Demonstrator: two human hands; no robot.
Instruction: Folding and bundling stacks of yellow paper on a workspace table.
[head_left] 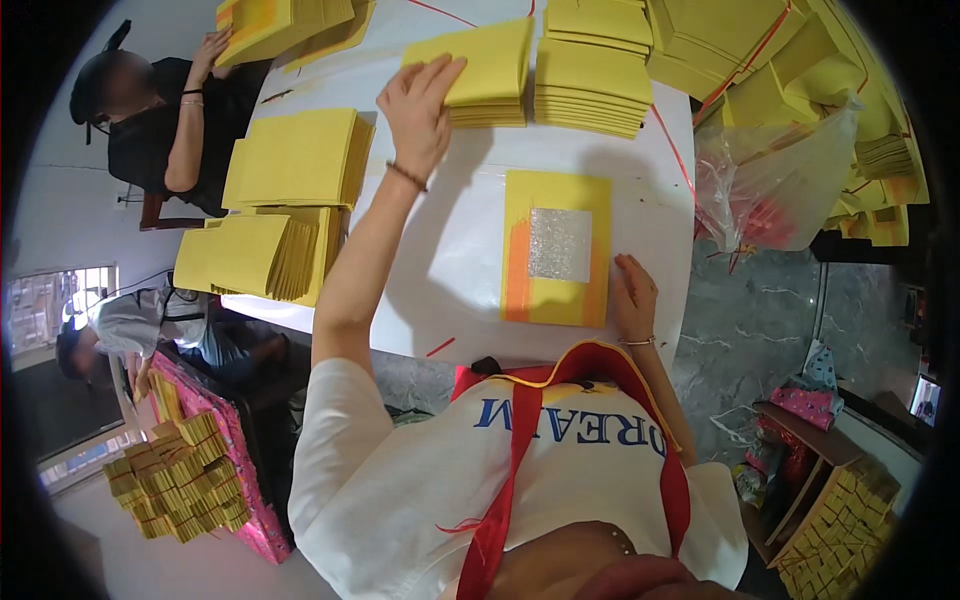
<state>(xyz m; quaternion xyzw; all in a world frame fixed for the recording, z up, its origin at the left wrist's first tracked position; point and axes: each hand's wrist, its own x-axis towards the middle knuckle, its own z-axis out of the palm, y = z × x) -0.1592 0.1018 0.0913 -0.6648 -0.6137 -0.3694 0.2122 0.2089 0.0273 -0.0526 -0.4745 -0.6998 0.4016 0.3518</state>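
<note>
White-topped table [650, 195], one: bearing yellow joss-paper stacks. Far-middle stack [492, 75], one: left hand [415, 108] at its left side, fingers close together, bent over the uppermost papers; whether they clamp, I cannot tell. Joss-paper sheet [568, 303], one: flat on the table before the worker; right hand [635, 298] just beside it, fingers extended and together, nothing seen in them. Silver foil square [560, 245], one: over the sheet's orange patch. Step, as I judge: taking up or squaring papers; next would call for a firm pinch. Writing: large blue capitals, white T-shirt [400, 500]; brands, none identifiable.
</note>
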